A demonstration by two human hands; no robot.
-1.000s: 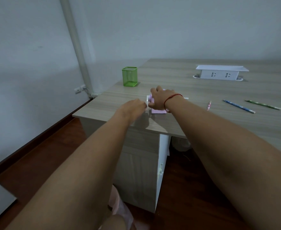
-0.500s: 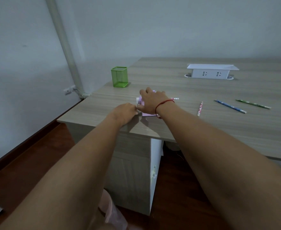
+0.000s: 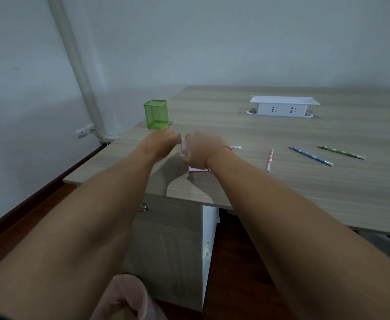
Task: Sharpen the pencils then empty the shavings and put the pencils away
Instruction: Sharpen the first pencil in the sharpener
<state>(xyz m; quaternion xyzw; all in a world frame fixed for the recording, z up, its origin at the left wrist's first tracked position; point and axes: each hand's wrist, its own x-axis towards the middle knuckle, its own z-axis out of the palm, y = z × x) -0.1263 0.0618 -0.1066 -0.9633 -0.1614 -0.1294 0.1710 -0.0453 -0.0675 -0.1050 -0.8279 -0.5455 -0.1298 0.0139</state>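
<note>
A pink sharpener [image 3: 195, 169] stands on the wooden desk [image 3: 281, 181], mostly hidden under my right hand [image 3: 198, 150], which grips its body from above. My left hand [image 3: 166, 139] is curled at the sharpener's left side, where a pale crank handle [image 3: 183, 146] shows between the hands. A pencil's eraser end [image 3: 235, 147] sticks out to the right from behind my right wrist. Three loose pencils lie further right: a pink-and-white one [image 3: 270, 160], a blue one [image 3: 310, 155] and a green one [image 3: 340, 152]. A green mesh pencil cup [image 3: 156, 114] stands behind my left hand.
A white socket box [image 3: 284, 106] sits at the back of the desk. The desk's front edge runs just below my forearms, with a drawer cabinet [image 3: 166, 239] under it. A pipe [image 3: 78, 65] runs down the wall at left.
My left hand has risen from low at the sharpener's left side to level with my right hand, as in a turn of the crank. The right hand stays on the sharpener.
</note>
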